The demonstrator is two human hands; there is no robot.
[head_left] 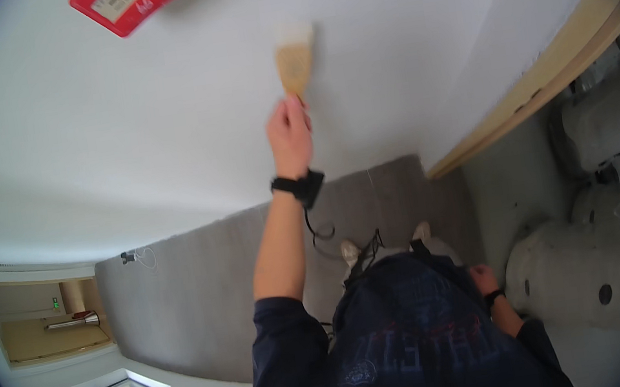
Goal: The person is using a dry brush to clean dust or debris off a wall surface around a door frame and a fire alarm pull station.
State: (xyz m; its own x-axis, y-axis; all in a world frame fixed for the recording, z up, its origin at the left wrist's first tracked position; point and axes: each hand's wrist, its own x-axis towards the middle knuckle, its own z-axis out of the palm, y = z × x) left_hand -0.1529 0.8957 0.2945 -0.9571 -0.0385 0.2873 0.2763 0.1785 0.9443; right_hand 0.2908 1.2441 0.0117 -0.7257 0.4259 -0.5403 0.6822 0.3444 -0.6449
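Note:
My left hand [291, 134] is stretched out ahead, its fingers closed round the handle of a flat wooden brush [295, 67]. The brush points upward, and its pale bristles lie at the white wall [195, 107]; they blur into it, so I cannot tell how firmly they touch. A black strap with a small dark box [301, 187] sits on my left wrist. Down at my right side, beside my dark shirt [416, 329], my right hand [485, 280] is curled. Whatever its fingers hold, if anything, is hidden.
A red wall box [129, 3] is fixed up at the left. To the right stand a wooden door frame [540, 82] and large plastic-wrapped bundles [574, 267]. Grey flooring [191, 305] runs left toward a doorway [46, 317]. A black cable [321, 231] hangs near my left arm.

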